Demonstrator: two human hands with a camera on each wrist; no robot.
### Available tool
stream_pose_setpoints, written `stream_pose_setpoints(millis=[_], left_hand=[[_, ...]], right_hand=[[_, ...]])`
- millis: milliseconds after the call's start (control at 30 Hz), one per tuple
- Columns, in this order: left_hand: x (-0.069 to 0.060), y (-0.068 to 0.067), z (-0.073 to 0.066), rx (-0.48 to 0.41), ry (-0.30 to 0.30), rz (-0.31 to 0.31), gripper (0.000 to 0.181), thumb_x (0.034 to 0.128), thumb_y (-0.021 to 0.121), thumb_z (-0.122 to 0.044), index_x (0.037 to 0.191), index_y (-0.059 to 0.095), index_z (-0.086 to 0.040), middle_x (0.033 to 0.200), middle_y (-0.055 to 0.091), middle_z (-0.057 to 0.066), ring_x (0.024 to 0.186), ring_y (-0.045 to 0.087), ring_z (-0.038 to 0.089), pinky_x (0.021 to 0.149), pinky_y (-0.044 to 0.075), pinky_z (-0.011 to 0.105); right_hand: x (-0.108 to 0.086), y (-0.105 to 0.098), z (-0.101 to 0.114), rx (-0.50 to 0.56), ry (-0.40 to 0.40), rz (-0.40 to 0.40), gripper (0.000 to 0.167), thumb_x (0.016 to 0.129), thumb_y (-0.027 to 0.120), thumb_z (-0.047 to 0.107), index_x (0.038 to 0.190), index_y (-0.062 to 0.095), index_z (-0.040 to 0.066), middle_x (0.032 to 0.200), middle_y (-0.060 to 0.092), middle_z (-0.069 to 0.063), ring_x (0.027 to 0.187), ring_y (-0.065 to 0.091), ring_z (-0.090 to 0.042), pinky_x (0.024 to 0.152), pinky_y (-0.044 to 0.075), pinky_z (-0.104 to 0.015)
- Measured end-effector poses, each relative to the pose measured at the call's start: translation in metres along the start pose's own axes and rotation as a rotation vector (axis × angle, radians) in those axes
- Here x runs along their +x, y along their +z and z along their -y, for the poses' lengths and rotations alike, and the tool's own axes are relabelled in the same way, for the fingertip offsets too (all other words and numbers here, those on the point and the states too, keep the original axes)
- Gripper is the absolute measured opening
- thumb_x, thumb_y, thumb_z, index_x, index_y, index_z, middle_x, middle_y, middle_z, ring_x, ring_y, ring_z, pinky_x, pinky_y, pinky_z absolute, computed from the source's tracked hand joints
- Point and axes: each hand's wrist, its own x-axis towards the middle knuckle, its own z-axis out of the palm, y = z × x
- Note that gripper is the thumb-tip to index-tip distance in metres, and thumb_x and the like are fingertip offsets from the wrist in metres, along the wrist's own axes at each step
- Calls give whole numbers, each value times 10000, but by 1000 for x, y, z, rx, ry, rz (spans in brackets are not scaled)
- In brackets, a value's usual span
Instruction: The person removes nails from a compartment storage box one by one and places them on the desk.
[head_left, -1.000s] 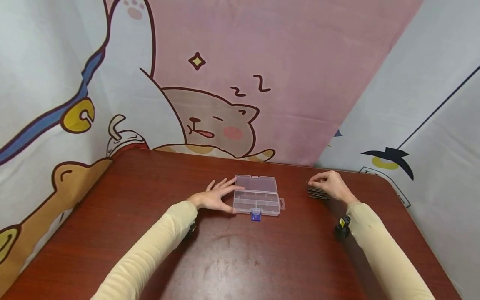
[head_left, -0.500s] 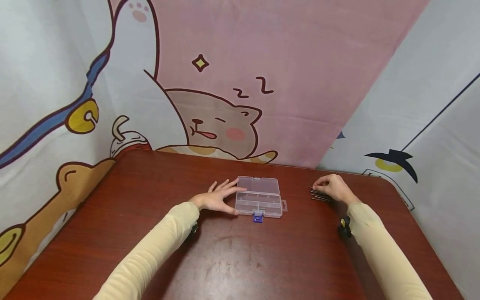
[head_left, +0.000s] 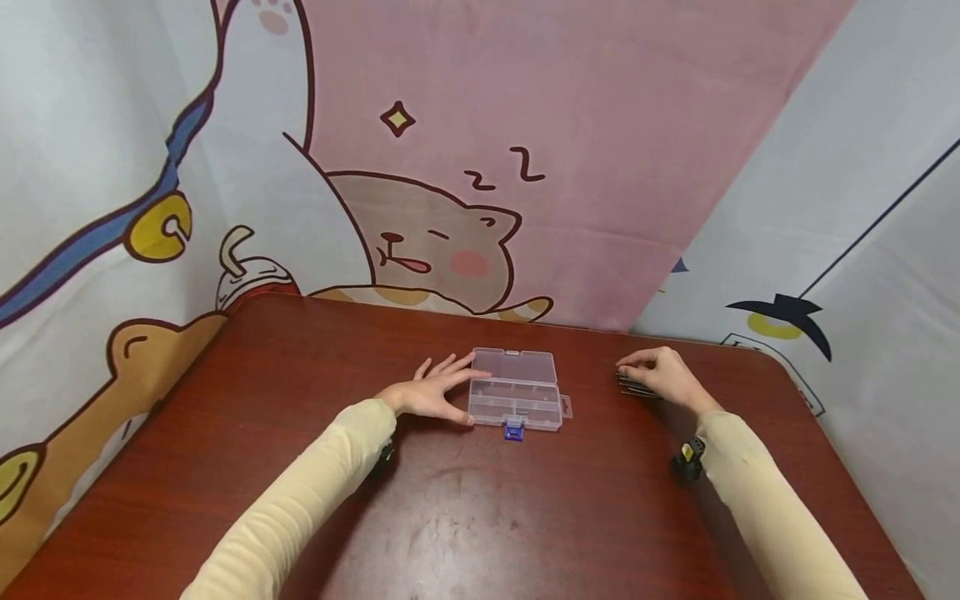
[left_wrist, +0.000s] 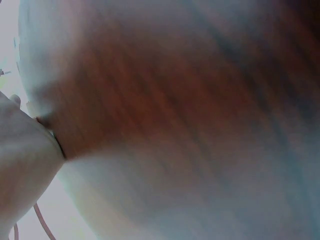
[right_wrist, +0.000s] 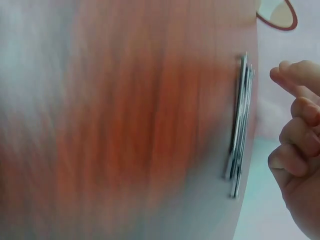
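My left hand (head_left: 430, 398) lies at the left side of a clear plastic compartment box (head_left: 517, 415) in the head view. Its fingers are spread, the forefinger reaching over the box and the thumb at the near left corner. The box's lid (head_left: 525, 367) is folded back, and a blue latch (head_left: 513, 431) hangs at the front. On the right, my right hand (head_left: 666, 375) is over a bundle of thin metal rods (right_wrist: 241, 125). Its thumb and forefinger come together and the other fingers curl; whether they pinch a rod is unclear. The left wrist view is blurred.
Both things stand on a reddish-brown wooden table (head_left: 465, 517), with a stretch of tabletop between them. A cartoon-printed cloth (head_left: 585, 167) hangs behind the table's far edge. A clear hanging tab (head_left: 566, 407) sticks out from the box's right side.
The right hand's fingers shift slightly over the rods. The left hand and the box keep their places; the whole head view sways a little.
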Motion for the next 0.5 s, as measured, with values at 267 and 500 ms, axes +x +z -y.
stream_pose_setpoints(millis=[267, 500], left_hand=[[0, 1, 1, 4, 2, -2, 823, 794, 717, -488, 1505, 327, -342, 1619, -1, -31, 1459, -31, 287, 1092, -101, 555], [1, 0, 1, 8, 3, 0, 827, 792, 717, -494, 1504, 326, -338, 1619, 0, -30, 1459, -34, 290, 1089, -105, 559]], right_hand=[[0, 19, 18, 46, -5, 2, 133, 905, 664, 64, 998, 741, 9, 662, 598, -11, 556, 482, -108, 521, 424, -234], [1, 30, 38, 54, -90, -20, 124, 879, 696, 73, 984, 747, 33, 663, 553, 28, 579, 449, -107, 512, 362, -239]])
